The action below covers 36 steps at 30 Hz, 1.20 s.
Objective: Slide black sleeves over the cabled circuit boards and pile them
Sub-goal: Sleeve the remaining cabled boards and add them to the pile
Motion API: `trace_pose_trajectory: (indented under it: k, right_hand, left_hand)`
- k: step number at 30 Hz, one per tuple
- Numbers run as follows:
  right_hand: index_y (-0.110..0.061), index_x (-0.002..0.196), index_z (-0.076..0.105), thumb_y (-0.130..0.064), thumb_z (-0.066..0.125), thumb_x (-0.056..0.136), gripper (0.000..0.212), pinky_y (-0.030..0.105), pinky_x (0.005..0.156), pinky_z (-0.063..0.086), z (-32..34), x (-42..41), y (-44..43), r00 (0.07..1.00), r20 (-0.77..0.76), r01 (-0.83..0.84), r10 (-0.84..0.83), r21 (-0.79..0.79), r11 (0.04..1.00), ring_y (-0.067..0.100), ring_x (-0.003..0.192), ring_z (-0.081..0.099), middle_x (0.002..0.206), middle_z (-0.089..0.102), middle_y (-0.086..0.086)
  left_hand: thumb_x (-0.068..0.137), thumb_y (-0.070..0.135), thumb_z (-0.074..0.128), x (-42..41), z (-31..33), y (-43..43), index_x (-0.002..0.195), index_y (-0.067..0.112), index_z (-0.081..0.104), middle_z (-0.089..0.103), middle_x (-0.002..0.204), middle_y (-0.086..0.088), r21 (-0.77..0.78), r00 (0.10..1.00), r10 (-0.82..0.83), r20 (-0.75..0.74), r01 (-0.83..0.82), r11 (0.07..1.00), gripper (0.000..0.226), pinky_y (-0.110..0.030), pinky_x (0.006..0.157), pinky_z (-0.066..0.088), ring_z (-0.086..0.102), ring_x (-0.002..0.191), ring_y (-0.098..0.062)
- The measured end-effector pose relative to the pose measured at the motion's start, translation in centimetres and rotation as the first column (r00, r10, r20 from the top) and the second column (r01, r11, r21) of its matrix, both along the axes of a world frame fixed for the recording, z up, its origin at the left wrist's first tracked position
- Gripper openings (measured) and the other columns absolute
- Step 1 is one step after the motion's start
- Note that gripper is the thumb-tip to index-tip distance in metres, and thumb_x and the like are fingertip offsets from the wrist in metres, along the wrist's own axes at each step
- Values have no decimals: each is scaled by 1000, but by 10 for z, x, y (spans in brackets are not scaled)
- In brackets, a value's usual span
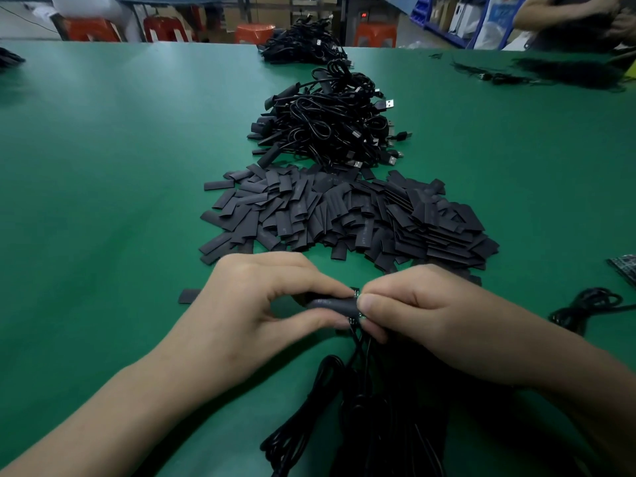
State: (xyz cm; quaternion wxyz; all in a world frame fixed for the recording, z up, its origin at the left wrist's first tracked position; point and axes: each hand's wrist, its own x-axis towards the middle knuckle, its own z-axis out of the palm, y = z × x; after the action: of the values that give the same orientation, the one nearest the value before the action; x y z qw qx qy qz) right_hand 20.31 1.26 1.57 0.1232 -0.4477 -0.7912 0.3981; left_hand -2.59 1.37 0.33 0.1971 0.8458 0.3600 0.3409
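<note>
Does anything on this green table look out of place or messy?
One black sleeve lies alone on the green table, apart from the sleeve heap, beside the left hand. Otherwise nothing stands out.

Soft, rather dim overhead light covers the green worktop [103, 166], palest toward its far left corner (a faint sheen). Wide-angle distortion stretches everything at its near edge, and the black sleeves [344, 215] lose detail in shadow.

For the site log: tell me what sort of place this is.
Probably a small electronics assembly workshop: a green work table holds a heap of black sleeves and a pile of sleeved USB cables, and blue storage bins stand behind.
</note>
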Motion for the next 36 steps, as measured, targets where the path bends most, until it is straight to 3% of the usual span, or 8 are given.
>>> trace_pose_trajectory:
  k: [2,5,9,12,16,22,32,36]
  right_hand:
    - [-30,81,67,-50,44,97,34,31,54,37,0,-1,-1,999,-21,34,-33,23,999,6,53,43,60,49,-8]
    - [-36,97,66,-50,53,94,19,37,66,47,0,3,2,973,-189,137,-133,7,991,15,65,57,74,66,-10]
    - [-32,98,65,-32,64,92,7,18,68,48,1,5,0,911,-382,174,-157,10,985,5,72,64,88,73,-2]
    - [-23,94,66,-22,67,93,2,17,63,49,0,2,-3,880,-441,188,-176,-18,982,7,67,64,84,74,2]
    - [-14,93,66,-10,70,95,6,18,61,50,1,1,-3,869,-445,198,-215,-86,976,7,62,63,80,75,4]
    - [-11,95,65,-8,71,93,7,17,57,48,-2,-2,-4,861,-441,188,-253,-185,965,7,58,61,79,76,4]
    - [-8,93,61,-14,74,88,16,21,57,52,-2,-5,-6,823,-492,204,-284,-210,956,10,61,66,80,76,7]
    - [-20,89,67,-24,75,89,9,19,64,52,2,-2,-5,820,-495,245,-286,-146,958,11,66,67,75,69,-2]
  left_hand:
    - [80,35,80,1,0,1,96,25,81,74,87,15,-1,1000,23,20,-23,1000,19,-14,75,48,68,81,-1]
    - [78,39,78,1,0,2,95,28,80,73,84,18,-12,991,96,92,-96,995,20,-11,73,45,68,80,-1]
    - [77,37,78,-1,-1,1,95,28,80,74,86,15,-52,967,168,189,-161,986,21,-19,74,52,71,83,-8]
    - [78,34,79,-1,-1,1,96,25,80,75,88,14,-25,968,165,191,-163,986,20,-19,76,52,71,85,-8]
    - [80,31,79,0,0,0,96,22,80,74,90,12,62,976,146,159,-157,986,18,-18,76,51,70,84,-6]
    - [82,26,79,2,-3,-2,95,16,80,71,87,10,125,991,93,94,-104,987,16,-4,72,39,65,80,-1]
    - [83,27,79,3,-3,-2,96,17,80,72,89,11,142,991,92,98,-106,984,16,-6,73,42,66,82,-1]
    - [81,28,81,4,-2,-2,95,18,81,73,89,9,155,979,147,143,-169,973,17,-16,76,50,69,83,-4]
